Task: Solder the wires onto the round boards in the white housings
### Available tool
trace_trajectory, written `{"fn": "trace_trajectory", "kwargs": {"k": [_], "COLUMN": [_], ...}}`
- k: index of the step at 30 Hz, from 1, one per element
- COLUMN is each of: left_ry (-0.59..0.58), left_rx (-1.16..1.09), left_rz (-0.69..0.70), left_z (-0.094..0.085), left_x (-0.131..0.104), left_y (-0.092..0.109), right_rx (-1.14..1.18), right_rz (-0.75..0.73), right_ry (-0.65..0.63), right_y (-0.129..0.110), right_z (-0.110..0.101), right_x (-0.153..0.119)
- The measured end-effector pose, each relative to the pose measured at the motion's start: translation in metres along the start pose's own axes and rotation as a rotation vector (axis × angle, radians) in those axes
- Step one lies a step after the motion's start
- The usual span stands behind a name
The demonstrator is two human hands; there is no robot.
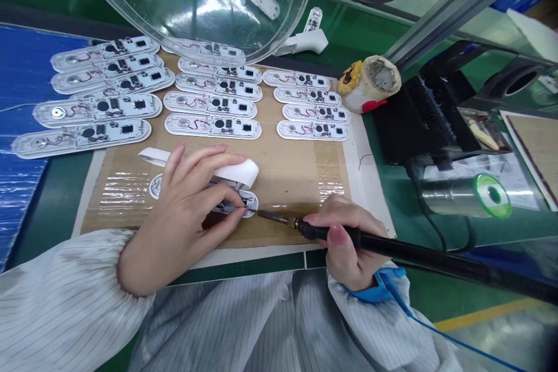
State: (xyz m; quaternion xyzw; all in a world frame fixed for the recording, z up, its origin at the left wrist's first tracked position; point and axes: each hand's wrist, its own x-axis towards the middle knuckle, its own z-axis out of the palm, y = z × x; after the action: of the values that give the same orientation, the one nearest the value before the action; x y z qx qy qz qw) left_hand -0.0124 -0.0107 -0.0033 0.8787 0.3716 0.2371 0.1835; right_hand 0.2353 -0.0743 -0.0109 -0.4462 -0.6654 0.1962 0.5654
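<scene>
My right hand (355, 238) grips the black handle of a soldering iron (325, 231). The iron's tip points left and meets the right end of a circuit board (249, 200) on the cardboard. Thumb and index finger of my left hand (192, 209) pinch together right beside that tip; whatever lies between them is too small to make out. Under and behind the left hand's other fingers rests a white curved plastic cover (238, 173). A round white end of the board's casing (155, 186) shows left of the hand, while the middle is hidden by it.
Rows of white casings with circuit boards (213, 126) lie behind my hands. A clear round lens (196, 6) hangs above them. On the right are a solder spool (462, 196), a black soldering stand (405, 116) and a crusted cup (370, 84). A blue wrist strap (381, 286) trails a cord.
</scene>
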Motion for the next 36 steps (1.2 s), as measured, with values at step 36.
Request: {"fn": "trace_trajectory", "kwargs": {"k": [36], "left_ry": [-0.065], "left_rx": [-0.068], "left_rz": [0.394], "left_z": [-0.011], "left_x": [0.016], "left_y": [-0.033], "right_rx": [0.093], "right_rz": [0.208], "right_ry": [0.306], "right_y": [-0.001], "right_z": [0.006], "right_x": [-0.007]}}
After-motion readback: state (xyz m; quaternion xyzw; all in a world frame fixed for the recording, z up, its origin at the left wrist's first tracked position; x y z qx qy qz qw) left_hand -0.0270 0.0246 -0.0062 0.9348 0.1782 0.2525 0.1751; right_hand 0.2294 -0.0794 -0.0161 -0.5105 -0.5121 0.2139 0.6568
